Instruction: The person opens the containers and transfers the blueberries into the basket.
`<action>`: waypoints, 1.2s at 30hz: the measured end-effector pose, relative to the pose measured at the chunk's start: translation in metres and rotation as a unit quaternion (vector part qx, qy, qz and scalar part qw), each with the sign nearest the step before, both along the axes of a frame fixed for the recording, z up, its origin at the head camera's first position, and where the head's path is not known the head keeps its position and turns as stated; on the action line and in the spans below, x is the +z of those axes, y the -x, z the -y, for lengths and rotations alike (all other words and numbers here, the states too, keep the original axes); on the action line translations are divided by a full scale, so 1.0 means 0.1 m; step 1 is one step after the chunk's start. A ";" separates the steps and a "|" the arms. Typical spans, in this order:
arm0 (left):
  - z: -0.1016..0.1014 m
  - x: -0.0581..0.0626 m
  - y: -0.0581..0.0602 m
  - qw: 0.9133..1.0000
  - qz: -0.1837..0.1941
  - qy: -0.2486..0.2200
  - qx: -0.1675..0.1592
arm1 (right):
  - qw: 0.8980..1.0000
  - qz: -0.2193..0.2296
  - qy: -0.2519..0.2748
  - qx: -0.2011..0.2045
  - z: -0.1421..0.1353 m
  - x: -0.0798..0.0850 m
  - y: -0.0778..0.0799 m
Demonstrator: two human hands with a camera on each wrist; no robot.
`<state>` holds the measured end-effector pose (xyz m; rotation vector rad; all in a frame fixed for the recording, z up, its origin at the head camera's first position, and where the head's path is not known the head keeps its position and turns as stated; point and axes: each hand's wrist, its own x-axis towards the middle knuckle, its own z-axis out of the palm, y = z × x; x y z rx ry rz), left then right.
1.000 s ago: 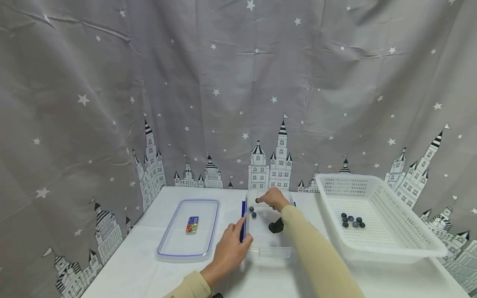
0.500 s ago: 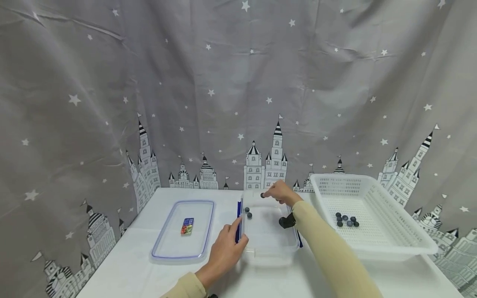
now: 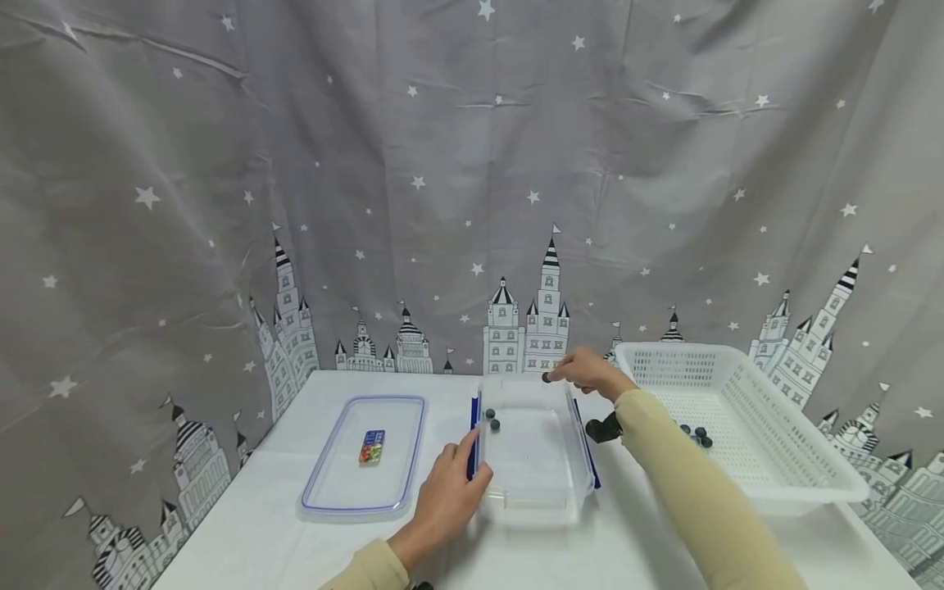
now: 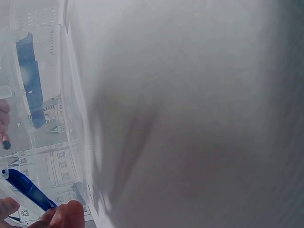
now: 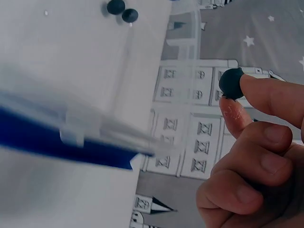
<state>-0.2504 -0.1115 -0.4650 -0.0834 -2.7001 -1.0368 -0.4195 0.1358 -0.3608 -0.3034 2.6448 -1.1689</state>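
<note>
Pinched between my right thumb and index finger, a dark blueberry (image 5: 231,83) shows in the right wrist view. That right hand (image 3: 592,373) hangs over the far right corner of a clear plastic container (image 3: 527,495) in the head view. Two other blueberries (image 3: 492,420) lie inside the container, near its left wall. My left hand (image 3: 447,496) holds the container's near left side. Its fingers (image 4: 71,214) lie at the blue latch flap (image 4: 29,190) in the left wrist view.
A white perforated basket (image 3: 804,483) with several blueberries, partly hidden by the right sleeve, stands to the right. A clear lid (image 3: 347,483) with a colourful label lies on the table at the left. A grey castle-print curtain (image 3: 442,123) hangs behind.
My right hand has moved right with its blueberry, from over the container's left part to its far right corner. The left hand stays at the container. The head view has shifted slightly.
</note>
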 end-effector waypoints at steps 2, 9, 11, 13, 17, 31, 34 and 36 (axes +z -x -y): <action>0.00 0.00 0.00 1.000 -0.004 0.000 -0.003 | 1.000 0.002 0.009 0.010 -0.08 0.03 -0.01; 0.01 0.00 -0.01 1.000 -0.004 -0.002 -0.002 | 1.000 -0.001 -0.007 0.004 -0.32 0.13 -0.06; 0.01 0.00 -0.01 1.000 -0.002 -0.001 -0.001 | 1.000 -0.002 -0.015 0.002 -0.39 0.16 -0.06; 0.01 0.00 0.00 1.000 -0.002 -0.002 0.000 | 1.000 -0.003 -0.019 -0.001 -0.46 0.18 -0.07; 0.01 0.00 0.00 1.000 -0.003 -0.001 0.000 | 1.000 -0.001 -0.014 -0.001 -0.62 0.21 -0.08; 0.01 0.01 0.00 1.000 -0.003 0.000 -0.002 | 1.000 0.004 -0.005 -0.016 -1.17 0.24 -0.15; 0.00 0.01 0.00 1.000 -0.002 0.000 -0.001 | 1.000 0.006 -0.001 -0.017 -1.27 0.23 -0.15; 0.00 0.01 0.00 1.000 0.000 0.000 -0.001 | 1.000 0.007 0.000 -0.019 -1.34 0.24 -0.17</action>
